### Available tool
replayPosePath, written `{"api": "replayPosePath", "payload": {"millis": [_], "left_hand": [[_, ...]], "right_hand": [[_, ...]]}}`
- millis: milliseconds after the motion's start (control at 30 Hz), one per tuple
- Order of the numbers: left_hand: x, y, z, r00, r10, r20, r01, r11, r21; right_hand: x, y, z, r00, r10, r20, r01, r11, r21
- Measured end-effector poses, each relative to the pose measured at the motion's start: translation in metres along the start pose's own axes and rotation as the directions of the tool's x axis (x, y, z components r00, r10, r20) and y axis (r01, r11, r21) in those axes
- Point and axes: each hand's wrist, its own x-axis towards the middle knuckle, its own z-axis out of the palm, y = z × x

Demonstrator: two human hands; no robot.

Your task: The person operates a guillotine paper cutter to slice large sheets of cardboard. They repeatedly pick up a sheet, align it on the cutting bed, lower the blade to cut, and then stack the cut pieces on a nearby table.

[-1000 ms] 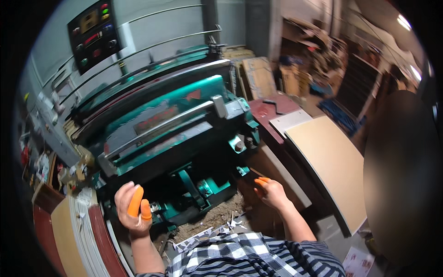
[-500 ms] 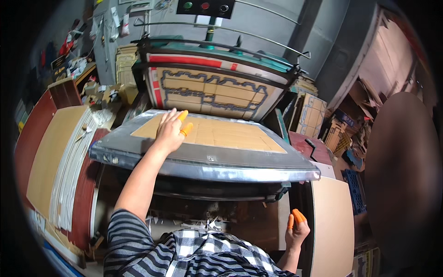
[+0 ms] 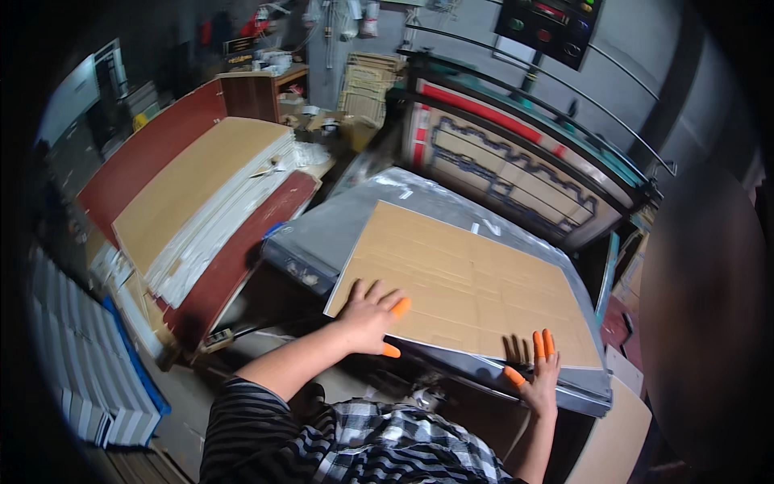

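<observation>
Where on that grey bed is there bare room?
Left of the cardboard sheet, the grey bed shows a bare patch toward its left rim. Its front is crowded: the left hand and right hand are at the sheet's near edge.

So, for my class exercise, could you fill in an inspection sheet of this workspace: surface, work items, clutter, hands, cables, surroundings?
Surface: grey bed, with a few white marks or scraps, unclear which.
Work items: brown sheet lying on the bed, faintly creased.
Clutter: mixed items crowd the shelf at the back left.
Hands: left hand spread on the sheet's near left part; right hand open at its near right edge, contact unclear. Both wear orange finger covers.
Cables: dark cord-like line below the red board, too dim to confirm.
Surroundings: board stack at left; tilted die panel behind the bed; control panel above.
</observation>
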Motion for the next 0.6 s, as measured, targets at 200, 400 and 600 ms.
{"api": "replayPosePath", "payload": {"millis": [200,400,600], "left_hand": [[-0.02,-0.052,0.006,0.892,0.135,-0.431,-0.108,0.99,0.085],[-0.014,-0.144,-0.075,0.917,0.286,-0.278,-0.205,0.936,0.286],[-0.103,-0.246,-0.202,0.934,0.111,-0.339,0.016,0.936,0.352]], "right_hand": [[0.016,-0.005,0.03,0.973,-0.187,0.135,0.206,0.968,-0.146],[0.032,-0.084,0.087,0.963,-0.228,-0.146,0.196,0.958,-0.209],[0.118,-0.25,0.116,0.914,-0.302,-0.27,0.313,0.95,-0.001]]}}
